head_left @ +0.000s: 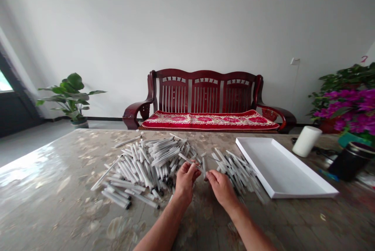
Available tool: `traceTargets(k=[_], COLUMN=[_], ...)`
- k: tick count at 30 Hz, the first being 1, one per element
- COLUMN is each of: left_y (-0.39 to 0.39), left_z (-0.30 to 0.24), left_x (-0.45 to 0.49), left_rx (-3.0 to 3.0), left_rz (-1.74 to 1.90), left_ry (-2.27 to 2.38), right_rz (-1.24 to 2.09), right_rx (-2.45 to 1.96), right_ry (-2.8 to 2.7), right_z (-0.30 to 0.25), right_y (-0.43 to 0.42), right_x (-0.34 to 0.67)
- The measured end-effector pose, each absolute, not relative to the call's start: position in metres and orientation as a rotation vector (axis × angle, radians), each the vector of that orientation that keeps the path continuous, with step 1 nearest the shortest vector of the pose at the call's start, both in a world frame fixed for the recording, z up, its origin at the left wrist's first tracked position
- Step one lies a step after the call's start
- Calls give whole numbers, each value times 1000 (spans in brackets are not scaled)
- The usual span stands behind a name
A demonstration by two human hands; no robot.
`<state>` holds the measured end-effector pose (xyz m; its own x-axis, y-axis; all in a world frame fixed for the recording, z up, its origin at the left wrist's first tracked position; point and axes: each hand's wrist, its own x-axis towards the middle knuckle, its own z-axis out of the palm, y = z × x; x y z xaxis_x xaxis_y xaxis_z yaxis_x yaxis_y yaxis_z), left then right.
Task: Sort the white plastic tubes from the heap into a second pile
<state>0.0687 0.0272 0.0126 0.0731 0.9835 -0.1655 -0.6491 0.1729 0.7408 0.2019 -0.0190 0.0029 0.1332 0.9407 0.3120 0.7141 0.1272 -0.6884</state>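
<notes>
A large heap of white pens (148, 163) with dark tips lies on the marble-patterned table (58, 188), left of centre. A smaller pile of the same pens (238, 169) lies to its right. My left hand (185, 180) is closed in a pinch on one white pen (191, 161) at the edge of the big heap. My right hand (221, 186) sits close beside it, fingers curled and pinched near the small pile; what it holds is too small to make out.
A shallow white tray (304, 188) lies right of the piles. Behind it stand a white cylinder (306, 141), a black pot (348, 161) and purple flowers (351, 110). A red wooden bench (205, 98) and a green plant (70, 97) stand beyond the table.
</notes>
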Motion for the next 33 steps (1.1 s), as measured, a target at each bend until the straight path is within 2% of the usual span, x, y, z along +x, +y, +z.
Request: traceTargets(k=[8,16,33], left_y=[28,31,32], left_z=[8,9,1], left_x=[71,67,69], left_rx=[547,565,612], left_rz=[1345,1335,1347], left_ry=[826,830,835], right_rz=[5,392,360], right_rx=[-1484,-1556,-1444], right_ry=[-1727,-1522,-1390], right_z=[6,1,3], right_y=[-18,-15,-11], right_x=[210,209,209])
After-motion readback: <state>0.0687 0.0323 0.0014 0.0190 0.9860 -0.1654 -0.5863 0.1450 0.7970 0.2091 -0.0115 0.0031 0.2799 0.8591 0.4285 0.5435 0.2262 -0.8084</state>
